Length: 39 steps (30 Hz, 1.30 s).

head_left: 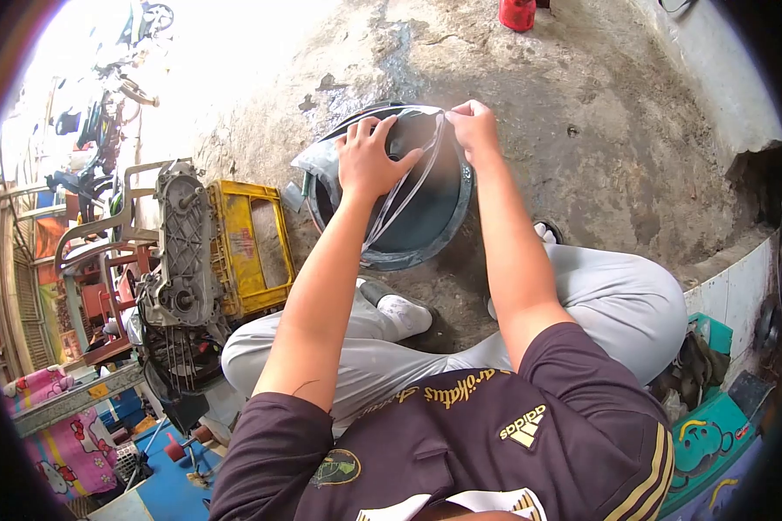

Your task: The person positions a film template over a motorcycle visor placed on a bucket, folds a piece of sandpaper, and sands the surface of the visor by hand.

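A round black basin (453, 236) stands on the floor in front of my feet, with dark contents, perhaps water. My left hand (370, 162) is over its near-left part, palm down, fingers spread. Beneath and beside that hand a clear plastic sheet (319, 162) lies across the left rim. At the far right rim my right hand (473, 128) is closed in a pinch on a thin whitish strip (422, 181). From there the strip hangs in a loop across the basin toward its near-left rim. What lies under my left palm is hidden.
To the left are a yellow crate (232, 252) and a metal engine casing (182, 247). A red container (518, 14) stands on the concrete floor (573, 174) at the far side. Green boxes (708, 438) are at my right, beside a wall.
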### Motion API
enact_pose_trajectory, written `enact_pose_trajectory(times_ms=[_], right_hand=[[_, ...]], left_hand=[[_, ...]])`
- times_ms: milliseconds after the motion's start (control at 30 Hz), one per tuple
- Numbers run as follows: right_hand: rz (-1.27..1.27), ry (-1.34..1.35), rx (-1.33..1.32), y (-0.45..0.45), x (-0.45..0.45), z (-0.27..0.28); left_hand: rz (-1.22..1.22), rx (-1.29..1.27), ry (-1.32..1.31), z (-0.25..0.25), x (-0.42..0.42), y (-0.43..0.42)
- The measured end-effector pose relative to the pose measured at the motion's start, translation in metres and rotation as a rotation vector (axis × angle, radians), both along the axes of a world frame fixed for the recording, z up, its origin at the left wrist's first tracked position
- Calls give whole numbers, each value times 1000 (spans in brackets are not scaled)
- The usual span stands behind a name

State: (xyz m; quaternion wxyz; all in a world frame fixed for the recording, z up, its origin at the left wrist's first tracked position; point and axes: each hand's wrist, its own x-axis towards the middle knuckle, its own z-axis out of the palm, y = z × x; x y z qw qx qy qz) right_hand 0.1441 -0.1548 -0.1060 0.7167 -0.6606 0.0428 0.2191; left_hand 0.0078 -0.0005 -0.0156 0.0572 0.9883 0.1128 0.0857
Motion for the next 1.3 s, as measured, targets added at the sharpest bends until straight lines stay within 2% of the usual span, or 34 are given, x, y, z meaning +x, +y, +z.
enact_pose_trajectory(times_ms=[33, 67, 133, 200, 267, 367, 467, 600, 700, 833, 900, 1000, 1300], right_hand=[[-107, -102, -150, 1, -6, 5], [-107, -99, -152, -2, -6, 5], [7, 151, 348, -10, -4, 3], [32, 166, 359, -13, -3, -2], [-51, 55, 172, -5, -3, -9], [-123, 74, 117, -1, -2, -2], [-101, 143, 238, -8, -10, 4], [-176, 71, 46, 1, -7, -6], [-199, 144, 146, 0, -7, -5], [-143, 90, 141, -1, -8, 0], [-217, -37, -54, 3, -10, 5], [-181, 10, 21, -1, -10, 7], [-163, -54, 10, 0, -12, 4]], left_hand=[[0, 5, -8, -2, -1, -1], [0, 3, -5, -3, -1, -1], [2, -6, -14, -2, -2, -1], [4, -13, -4, 0, -1, -1], [9, -22, 11, 2, -1, -1], [18, -15, 71, 7, -3, -5], [4, -1, 60, 7, 1, -3], [11, -7, 60, 1, 1, -4], [2, 13, 17, 0, 1, -2], [10, -8, 34, 2, 3, -3], [0, 0, 30, 2, 0, -3], [-2, 14, -4, 0, 1, -1], [-5, 8, 3, -1, 1, 0]])
